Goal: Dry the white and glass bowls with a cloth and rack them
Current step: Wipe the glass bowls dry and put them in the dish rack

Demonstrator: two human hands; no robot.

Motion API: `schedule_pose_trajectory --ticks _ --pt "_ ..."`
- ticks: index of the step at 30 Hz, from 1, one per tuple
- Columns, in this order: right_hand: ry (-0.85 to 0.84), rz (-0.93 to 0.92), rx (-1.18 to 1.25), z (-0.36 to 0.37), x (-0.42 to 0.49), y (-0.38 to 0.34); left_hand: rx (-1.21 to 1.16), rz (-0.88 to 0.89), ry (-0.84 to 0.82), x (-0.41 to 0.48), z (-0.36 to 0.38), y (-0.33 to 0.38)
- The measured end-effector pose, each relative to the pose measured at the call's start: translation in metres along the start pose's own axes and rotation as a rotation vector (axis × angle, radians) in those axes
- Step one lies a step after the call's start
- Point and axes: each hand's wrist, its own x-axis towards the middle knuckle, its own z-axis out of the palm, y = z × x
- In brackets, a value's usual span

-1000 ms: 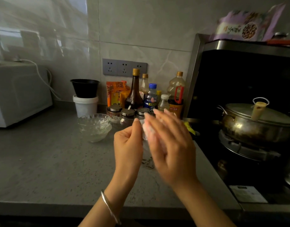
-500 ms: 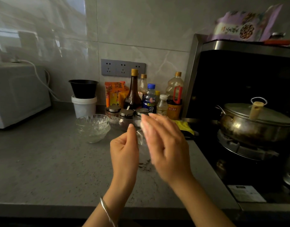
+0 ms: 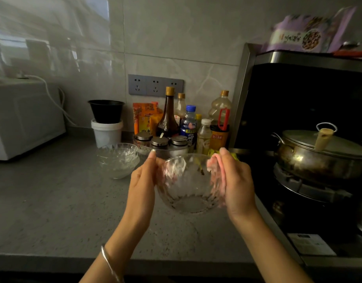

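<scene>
A glass bowl (image 3: 188, 193), edge-on between the hands a moment ago, now shows its open mouth above the counter (image 3: 53, 201) — left hand (image 3: 142, 180) gripping its left side, right hand (image 3: 237, 184) clasping a pink cloth (image 3: 217, 168) round its right side — so drying continues, racking not yet done

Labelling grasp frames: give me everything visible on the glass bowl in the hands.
The glass bowl is clear and round, with a ribbed wall and a thick base. It is held above the grey counter, mouth upward. The left hand grips its left side; the right hand presses a pink cloth against its right rim.
</scene>
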Motion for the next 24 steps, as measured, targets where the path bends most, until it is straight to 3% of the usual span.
schedule_pose_trajectory --ticks 5,8,12,15,20,22,24 --pt "-0.181 -0.18 -0.182 0.002 0.003 0.001 0.3 0.319 -0.095 -0.002 0.007 0.009" --pt "-0.165 -0.24 -0.202 0.005 -0.001 0.004 0.29 0.39 0.014 -0.005 0.012 0.006" --pt "-0.073 -0.291 -0.256 0.01 -0.018 0.019 0.042 0.245 0.157 -0.006 0.013 0.001" --pt "-0.085 -0.458 -0.55 0.016 -0.036 0.037 -0.093 0.06 0.27 -0.002 0.014 0.0" --pt "-0.108 -0.723 -0.918 0.02 -0.026 0.025 -0.032 0.113 0.195 -0.004 0.024 0.0" --pt "-0.126 -0.744 -0.894 0.016 -0.012 0.015 -0.003 0.128 0.161 -0.008 0.03 0.0" --pt "-0.107 -0.618 -0.694 0.014 -0.003 0.012 -0.007 0.121 0.193 -0.007 0.031 0.001"
